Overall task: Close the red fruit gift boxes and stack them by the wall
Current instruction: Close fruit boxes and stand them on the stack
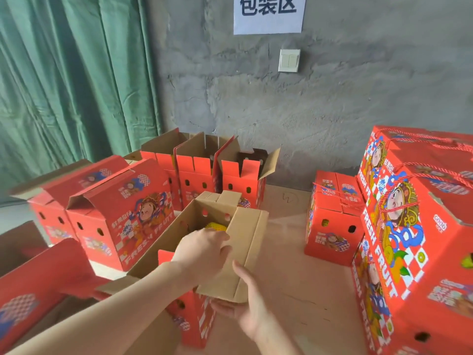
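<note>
1. Left hand [202, 252] reaching over the open top of the near red fruit gift box [197, 311], fingers curled down on the inner edge of its brown right flap [245, 252], gripping that flap.
2. Right hand [247, 306] cupped under the near end of the same flap, palm up, thumb raised against the cardboard, supporting it rather than clenched.
3. Just beyond the left hand, inside the box: a yellow fruit [216, 226], partly hidden by the fingers.
4. Left flap [163, 242] of that box standing up and open, brown inside facing the hands.
5. Left of the left hand: two open gift boxes, one with a cartoon figure and "FRESH FRUIT" lettering [122, 221], another behind it [48, 201], flaps up.
6. Farther ahead of the hands, near the grey wall [307, 98]: three more open boxes in a row [197, 172], tabs sticking up.
7. Right of the right hand: a closed small gift box [332, 226] with red rope handles, standing on the tabletop [289, 278].
8. Farther right: a stack of closed larger gift boxes [409, 239], rope handles on top, against the wall side.
9. Near-left, below the left forearm: another red box [33, 290] lying at the edge of view.
10. Above, on the wall: a paper sign [268, 14] and a light switch [289, 60]; green curtain [71, 73] to the left.
</note>
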A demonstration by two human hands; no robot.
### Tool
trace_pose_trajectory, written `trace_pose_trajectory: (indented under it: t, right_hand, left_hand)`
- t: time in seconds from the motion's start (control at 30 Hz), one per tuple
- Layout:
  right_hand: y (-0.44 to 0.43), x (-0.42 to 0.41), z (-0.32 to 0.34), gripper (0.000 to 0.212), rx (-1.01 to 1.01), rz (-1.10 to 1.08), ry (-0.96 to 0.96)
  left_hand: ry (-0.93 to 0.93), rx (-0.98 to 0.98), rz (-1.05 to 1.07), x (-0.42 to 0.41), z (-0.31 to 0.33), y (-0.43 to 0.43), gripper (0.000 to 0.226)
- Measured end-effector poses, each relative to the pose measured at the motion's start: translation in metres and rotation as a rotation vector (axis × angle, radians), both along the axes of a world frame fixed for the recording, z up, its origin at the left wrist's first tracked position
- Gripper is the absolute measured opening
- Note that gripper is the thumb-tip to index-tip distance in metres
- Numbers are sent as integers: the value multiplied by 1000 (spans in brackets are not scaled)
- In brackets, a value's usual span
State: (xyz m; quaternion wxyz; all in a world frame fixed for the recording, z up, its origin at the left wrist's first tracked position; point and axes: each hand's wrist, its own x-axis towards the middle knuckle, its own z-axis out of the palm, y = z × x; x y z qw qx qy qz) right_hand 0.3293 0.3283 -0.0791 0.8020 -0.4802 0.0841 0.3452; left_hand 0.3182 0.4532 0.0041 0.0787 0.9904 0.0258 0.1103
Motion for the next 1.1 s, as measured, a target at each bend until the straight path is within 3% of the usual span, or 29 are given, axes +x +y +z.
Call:
trace_pose_trajectory:
  t: [0.07,0.17,0.33,0.57,0.7,0.77,0.87,1.0,1.1]
  right_hand:
    - [2,-12,12,39,16,13,-77]
    - [12,-13,35,11,-297,-24,-265]
    - [-11,12,72,21,-640,-60,-443]
    - [-88,18,109,26,-1116,174,-684]
    - [-120,2,119,32,-1667,328,-901]
    - [-112,-15,119,48,-1866,232,-1100]
    - [-82,-45,109,37,-1709,224,-1289]
    - [-39,-61,74,41,-1517,644,-1035]
    - [-23,-67,55,19,-1532,700,-1068]
  left_hand:
    - [-49,-50,-11,-13,7,9,26]
    - [38,-47,19,-32,12,18,33]
    - [202,-75,-87,-68,9,10,51]
    - [211,-355,-186,-91,11,-20,35]
    - [124,-399,-175,-93,3,-35,32]
    - [59,-370,-112,-93,-1,-38,38]
    - [67,-349,-10,-99,-12,-39,33]
    - [198,-156,17,-119,-28,-33,33]
    - [206,-163,13,-128,-34,-20,39]
